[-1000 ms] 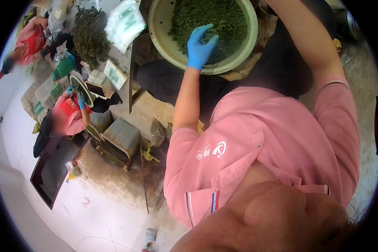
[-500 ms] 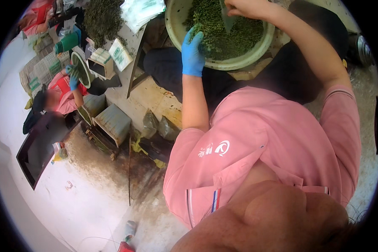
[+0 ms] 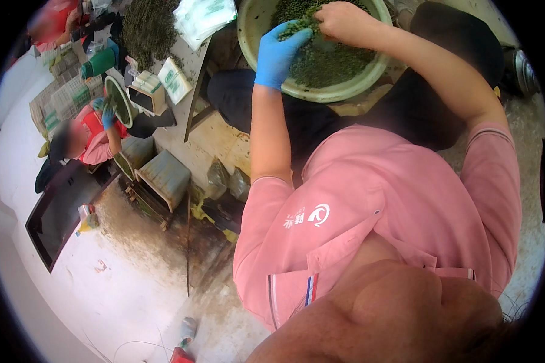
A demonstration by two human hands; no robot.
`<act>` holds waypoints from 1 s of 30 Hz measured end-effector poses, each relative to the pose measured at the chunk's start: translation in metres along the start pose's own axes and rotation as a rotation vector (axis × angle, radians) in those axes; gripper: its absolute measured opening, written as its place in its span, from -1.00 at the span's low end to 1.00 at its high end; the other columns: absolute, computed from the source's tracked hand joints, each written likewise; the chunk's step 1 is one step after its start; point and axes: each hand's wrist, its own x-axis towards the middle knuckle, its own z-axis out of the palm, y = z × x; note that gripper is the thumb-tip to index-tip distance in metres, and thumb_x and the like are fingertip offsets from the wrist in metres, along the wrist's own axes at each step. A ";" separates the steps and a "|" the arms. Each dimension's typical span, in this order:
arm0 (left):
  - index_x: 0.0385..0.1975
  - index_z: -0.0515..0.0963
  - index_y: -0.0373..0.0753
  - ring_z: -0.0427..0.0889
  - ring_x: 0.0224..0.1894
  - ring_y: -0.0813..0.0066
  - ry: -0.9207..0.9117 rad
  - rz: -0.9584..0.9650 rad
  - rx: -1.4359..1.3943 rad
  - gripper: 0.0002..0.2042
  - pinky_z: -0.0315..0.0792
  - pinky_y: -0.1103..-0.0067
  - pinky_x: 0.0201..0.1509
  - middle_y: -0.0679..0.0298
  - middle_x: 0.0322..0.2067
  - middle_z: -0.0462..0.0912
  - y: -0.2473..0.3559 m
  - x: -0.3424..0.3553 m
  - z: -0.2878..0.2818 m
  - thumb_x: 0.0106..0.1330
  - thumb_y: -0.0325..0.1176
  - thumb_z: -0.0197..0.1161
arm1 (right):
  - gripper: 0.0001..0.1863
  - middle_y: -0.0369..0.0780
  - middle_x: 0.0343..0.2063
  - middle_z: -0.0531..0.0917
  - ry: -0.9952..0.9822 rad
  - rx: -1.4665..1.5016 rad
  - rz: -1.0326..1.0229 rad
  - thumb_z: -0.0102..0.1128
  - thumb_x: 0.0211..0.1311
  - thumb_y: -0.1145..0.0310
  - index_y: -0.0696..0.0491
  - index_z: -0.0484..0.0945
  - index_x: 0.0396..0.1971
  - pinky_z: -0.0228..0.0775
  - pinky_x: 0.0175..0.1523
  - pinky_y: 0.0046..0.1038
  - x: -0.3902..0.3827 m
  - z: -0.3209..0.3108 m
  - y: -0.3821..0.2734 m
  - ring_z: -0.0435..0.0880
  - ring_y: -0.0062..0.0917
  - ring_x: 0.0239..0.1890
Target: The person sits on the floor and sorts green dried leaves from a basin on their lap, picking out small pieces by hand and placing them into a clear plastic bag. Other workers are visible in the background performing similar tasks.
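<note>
Green sprigs (image 3: 303, 25) above the basin (image 3: 339, 93) fill the left hand's (image 3: 278, 55) loosely closed grip; the right hand (image 3: 347, 24) touches them, hold unclear.

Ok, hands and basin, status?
Left hand, blue-gloved: around a green clump. Right hand, bare: up against clump, grip unclear. Pale basin beneath, loose green bits inside. Nothing visibly blocking.

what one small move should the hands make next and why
Probably pluck a little at the green clump with the bare right hand, keeping the gloved left hand steady: the left appears to hold the clump, the right's fingertips are at it, and both hands are over the pale basin, which could catch loose bits.
</note>
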 end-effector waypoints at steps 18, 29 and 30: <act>-0.08 0.62 -0.29 0.70 -0.19 0.37 0.082 0.538 0.857 -0.62 0.57 0.45 -0.09 0.13 -0.15 0.69 -0.012 0.004 0.041 0.07 -0.41 0.51 | -0.88 -0.16 -0.33 0.62 -0.002 0.040 0.061 0.26 0.01 0.39 0.14 0.61 -0.55 0.53 -0.12 -0.26 -0.045 -0.009 -0.018 0.65 -0.28 -0.20; 0.00 0.64 -0.24 0.69 -0.22 0.23 0.089 0.667 0.739 -0.60 0.56 0.47 -0.08 0.11 -0.21 0.69 -0.015 0.002 0.045 0.12 -0.38 0.48 | -0.90 -0.18 -0.38 0.58 -0.009 0.073 0.075 0.19 0.04 0.42 0.13 0.59 -0.52 0.52 -0.12 -0.29 -0.054 -0.019 -0.014 0.63 -0.30 -0.21; -0.02 0.64 -0.24 0.67 -0.19 0.25 0.089 0.522 0.607 -0.60 0.55 0.46 -0.06 0.11 -0.19 0.67 -0.012 0.000 0.045 0.11 -0.38 0.49 | -0.90 -0.18 -0.37 0.58 0.012 0.075 0.065 0.18 0.04 0.41 0.13 0.59 -0.51 0.52 -0.12 -0.29 -0.055 -0.019 -0.013 0.63 -0.31 -0.21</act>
